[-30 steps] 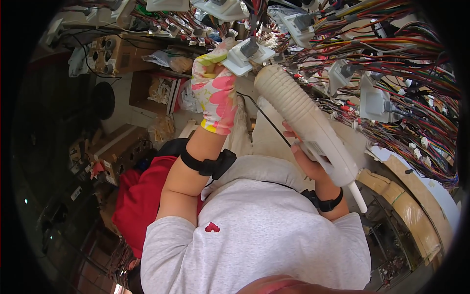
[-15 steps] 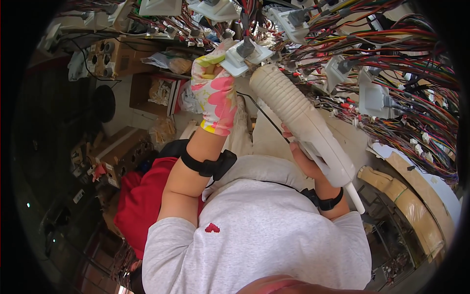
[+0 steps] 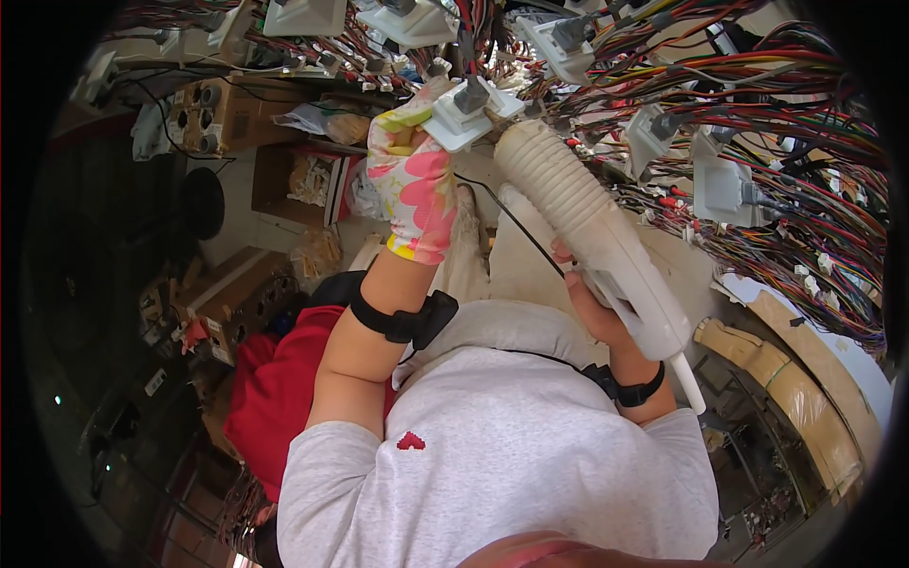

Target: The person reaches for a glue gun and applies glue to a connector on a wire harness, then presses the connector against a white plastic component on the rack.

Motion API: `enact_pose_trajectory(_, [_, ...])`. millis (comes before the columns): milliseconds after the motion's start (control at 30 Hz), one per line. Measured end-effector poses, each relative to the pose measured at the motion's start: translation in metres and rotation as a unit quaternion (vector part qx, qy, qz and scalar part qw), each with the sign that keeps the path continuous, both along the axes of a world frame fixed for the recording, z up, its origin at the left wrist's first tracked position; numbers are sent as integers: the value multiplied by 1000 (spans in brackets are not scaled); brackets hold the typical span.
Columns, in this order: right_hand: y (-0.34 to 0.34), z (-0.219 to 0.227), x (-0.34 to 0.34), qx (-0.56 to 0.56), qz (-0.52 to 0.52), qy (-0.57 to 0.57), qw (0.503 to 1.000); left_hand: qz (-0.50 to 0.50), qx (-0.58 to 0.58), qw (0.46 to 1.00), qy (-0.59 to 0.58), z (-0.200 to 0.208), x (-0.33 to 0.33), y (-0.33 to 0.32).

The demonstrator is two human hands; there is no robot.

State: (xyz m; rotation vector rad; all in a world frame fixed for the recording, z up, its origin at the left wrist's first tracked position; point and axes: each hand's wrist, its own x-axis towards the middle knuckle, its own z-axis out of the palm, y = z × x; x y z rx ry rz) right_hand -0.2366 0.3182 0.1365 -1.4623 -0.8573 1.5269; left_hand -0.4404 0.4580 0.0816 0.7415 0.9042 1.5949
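My left hand (image 3: 410, 151), in a white, pink and yellow flowered glove, is closed on the left edge of a white connector housing (image 3: 464, 131). A grey-sleeved bundle of wires runs up from the housing. My right hand (image 3: 589, 295), bare, holds a long white heat gun (image 3: 606, 232) with a ribbed, cloth-like barrel. The barrel's tip points up and left, close to the housing but apart from it. Most of the fingers of my right hand are hidden behind the gun's body.
More white housings (image 3: 724, 189) and thick bundles of coloured wires (image 3: 805, 161) hang above and to the right. Cardboard boxes (image 3: 227, 293) and a red cloth (image 3: 275, 379) are at left. A dark cord (image 3: 516, 222) passes behind the gun. Wrapped brown material (image 3: 786, 398) lies at right.
The heat gun has shifted slightly right, so its tip is a little farther from the housing. My left hand and the housing have moved slightly left and down.
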Motion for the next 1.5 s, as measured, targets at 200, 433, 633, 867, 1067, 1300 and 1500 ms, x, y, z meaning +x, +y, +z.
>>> enact_pose_trajectory(200, [9, 6, -4, 144, 62, -164, 974, 26, -1, 1000, -10, 5, 3, 0])
enact_pose_trajectory(433, [6, 1, -3, 134, 55, -197, 970, 30, -1, 998, 46, 10, 3, 3])
enact_pose_trajectory(633, [11, 2, -5, 112, 49, -207, 971, 29, -8, 997, 67, 7, 1, 3])
enact_pose_trajectory(867, [-1, -15, 5, 87, 73, -120, 986, 29, -15, 999, 17, 4, 0, 4])
enact_pose_trajectory(1067, [-1, -14, 3, 67, 48, -84, 993, 51, 0, 999, 10, 9, 3, 6])
enact_pose_trajectory(1300, [10, -1, -3, 147, 138, -191, 961, 41, -22, 999, 8, -1, -1, 5])
enact_pose_trajectory(1500, [5, -9, 0, 150, 74, -155, 974, 34, 2, 999, 10, 8, 1, 6])
